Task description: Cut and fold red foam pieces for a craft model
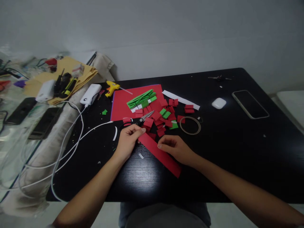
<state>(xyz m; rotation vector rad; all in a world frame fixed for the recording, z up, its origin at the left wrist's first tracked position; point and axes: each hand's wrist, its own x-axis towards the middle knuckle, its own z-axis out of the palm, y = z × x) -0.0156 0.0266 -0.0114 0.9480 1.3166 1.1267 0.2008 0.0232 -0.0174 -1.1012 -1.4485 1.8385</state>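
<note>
A long red paper strip slants above the black table, its lower end pointing toward my right. My left hand pinches the strip's upper end between thumb and fingers. With curled fingers, my right hand grips the strip's right edge near the middle. Just beyond the hands are scissors with blades apart, their handles partly hidden behind my left hand. Around them lie several small folded red paper pieces and some green folded pieces. A bundle of green folded paper rests on a red sheet.
A yellow glue gun lies at the back left, beside a white power bank with cables. A tape ring, a white earbud case, a phone and keys are to the right. Tools and brown envelopes clutter the left.
</note>
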